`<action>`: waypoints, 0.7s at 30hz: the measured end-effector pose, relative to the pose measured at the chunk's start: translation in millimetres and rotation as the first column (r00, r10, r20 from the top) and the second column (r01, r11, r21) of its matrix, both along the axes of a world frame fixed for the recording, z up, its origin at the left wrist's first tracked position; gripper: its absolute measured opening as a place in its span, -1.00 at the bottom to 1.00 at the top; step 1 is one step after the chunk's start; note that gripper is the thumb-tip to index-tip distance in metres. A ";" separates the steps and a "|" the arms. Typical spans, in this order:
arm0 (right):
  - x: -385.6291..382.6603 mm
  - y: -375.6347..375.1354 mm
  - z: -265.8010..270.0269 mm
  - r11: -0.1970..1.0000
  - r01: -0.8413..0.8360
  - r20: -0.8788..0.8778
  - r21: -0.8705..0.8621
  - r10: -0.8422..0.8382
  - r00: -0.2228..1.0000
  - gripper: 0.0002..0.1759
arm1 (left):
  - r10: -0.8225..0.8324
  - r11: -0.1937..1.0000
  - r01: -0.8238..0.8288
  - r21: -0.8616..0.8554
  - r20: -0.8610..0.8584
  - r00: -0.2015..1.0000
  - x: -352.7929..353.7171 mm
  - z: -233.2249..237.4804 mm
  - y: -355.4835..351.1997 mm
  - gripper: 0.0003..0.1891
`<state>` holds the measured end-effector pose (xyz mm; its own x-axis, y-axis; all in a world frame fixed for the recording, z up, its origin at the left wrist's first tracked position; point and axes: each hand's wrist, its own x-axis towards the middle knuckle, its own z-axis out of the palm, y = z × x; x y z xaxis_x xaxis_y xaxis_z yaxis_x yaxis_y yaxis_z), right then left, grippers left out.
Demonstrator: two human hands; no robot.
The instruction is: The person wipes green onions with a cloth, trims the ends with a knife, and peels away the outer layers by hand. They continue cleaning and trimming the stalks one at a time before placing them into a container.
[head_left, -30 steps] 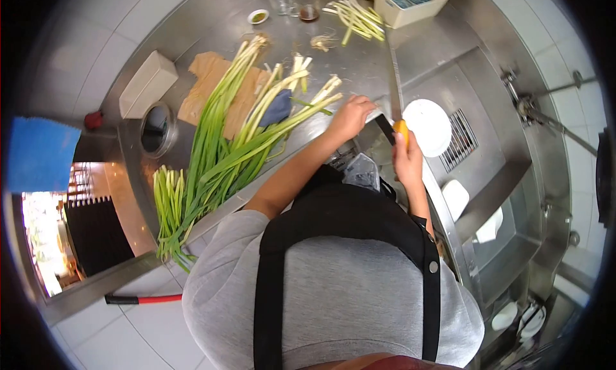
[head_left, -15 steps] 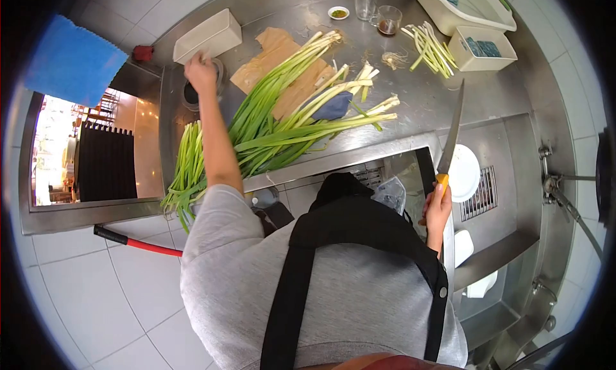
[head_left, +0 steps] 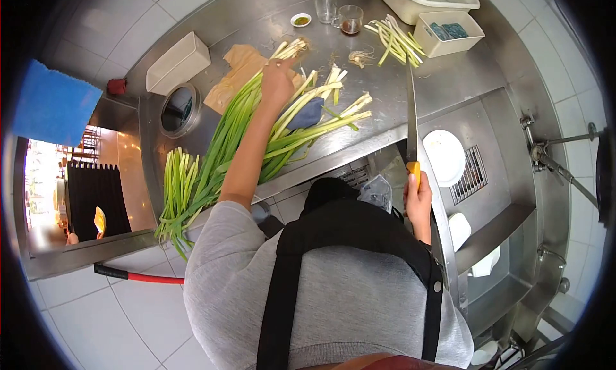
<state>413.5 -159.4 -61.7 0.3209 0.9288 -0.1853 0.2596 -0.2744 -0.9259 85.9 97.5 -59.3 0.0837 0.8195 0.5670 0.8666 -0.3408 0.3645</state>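
My left hand (head_left: 278, 81) is on a bundle of spring onions (head_left: 237, 123), close to their white root ends. Its fingers look curled over the stalks, though their tips are partly hidden. My right hand (head_left: 418, 200) grips a long knife (head_left: 412, 120) by its yellow handle, the blade pointing away from me over the sink's edge. More stalks lie across a dark blue cloth-like piece (head_left: 306, 115). Shorter green tops (head_left: 176, 184) are piled at the left and hang over the counter's edge. Brown paper (head_left: 234, 68) lies partly under the bundle.
A round opening (head_left: 178, 110) and a beige bin (head_left: 178, 62) are at the left. Trimmed white stalks (head_left: 394, 40) and a root clump (head_left: 360, 57) lie farther back, near a glass mug (head_left: 350, 20) and a sauce dish (head_left: 300, 20). The sink holds a white plate (head_left: 444, 158).
My left hand has moved right, from above the round opening to the root ends of the spring onions. The knife stays in my right hand, its blade now more upright in view.
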 end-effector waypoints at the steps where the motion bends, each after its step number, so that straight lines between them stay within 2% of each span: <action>1: 0.7 -4.0 -5.4 1.000 0.000 0.001 0.004 0.000 1.000 -0.69 | -0.009 1.000 0.009 0.005 0.000 1.000 4.4 4.4 -2.7 -0.63; 2: 1.3 -8.2 -11.1 1.000 -0.001 0.001 0.004 0.001 1.000 -0.69 | -0.231 0.967 0.218 -0.132 -0.096 0.968 7.6 6.6 -11.6 -0.63; 3: 2.6 -11.7 -15.7 1.000 0.001 0.017 0.008 -0.001 1.000 -0.68 | -0.449 0.874 0.395 -0.284 -0.158 0.880 10.6 10.7 -22.4 -0.64; 4: 3.3 -14.7 -21.1 1.000 0.007 0.015 0.007 -0.007 1.000 -0.68 | -0.454 0.871 0.399 -0.286 -0.160 0.877 11.5 9.8 -31.0 -0.64; 6: 4.4 -20.5 -28.9 1.000 0.016 -0.046 0.013 -0.016 0.999 -0.75 | -0.455 0.866 0.317 -0.387 -0.345 0.821 11.0 5.3 -42.6 -0.69; 7: 4.9 -23.8 -28.3 1.000 0.018 -0.047 0.013 -0.018 0.999 -0.75 | -0.457 0.865 0.319 -0.388 -0.345 0.820 6.0 -0.3 -39.3 -0.69; 9: 4.1 -25.6 -24.6 0.999 0.036 -0.032 0.041 -0.035 0.999 -0.74 | -0.402 0.915 0.367 -0.169 -0.283 0.871 -14.9 -8.1 -24.0 -0.68; 11: 3.2 -25.8 -19.8 0.997 0.050 -0.030 0.051 -0.049 0.998 -0.74 | -0.248 0.968 0.249 -0.012 -0.121 0.961 -31.7 9.7 -21.0 -0.69; 12: 3.8 -26.1 -17.1 0.997 0.058 -0.024 0.059 -0.057 0.998 -0.73 | -0.211 0.977 0.208 0.036 0.120 0.970 -47.2 9.6 -11.2 -0.74; 13: 4.8 -25.6 -13.7 0.997 0.060 -0.024 0.056 -0.059 0.998 -0.73 | -0.170 0.985 0.155 0.072 0.355 0.919 -56.6 16.5 -3.6 -0.79; 15: 5.5 -23.4 -8.9 0.996 0.085 -0.024 -0.011 -0.086 0.996 -0.71 | -0.151 0.977 0.211 -0.016 0.645 0.749 -69.3 42.3 0.3 -0.86; 16: 5.6 -22.1 -10.8 0.997 0.079 -0.025 -0.013 -0.080 0.997 -0.71 | -0.146 0.979 0.205 -0.017 0.645 0.750 -67.8 57.5 -1.6 -0.86; 18: 7.5 -18.9 -16.0 0.998 0.068 -0.049 0.010 -0.067 0.997 -0.71 | -0.179 0.961 0.274 0.025 0.813 0.553 -62.3 85.8 -6.9 -0.84; 19: 7.4 -17.3 -15.4 0.998 0.060 -0.051 0.010 -0.060 0.997 -0.71 | -0.176 0.963 0.267 0.026 0.813 0.556 -60.7 102.0 -10.2 -0.84; 21: 5.7 -15.3 -13.3 0.999 0.033 -0.062 0.014 -0.032 0.998 -0.71 | -0.333 0.943 0.179 0.281 0.785 0.522 -59.3 130.7 -20.5 -0.81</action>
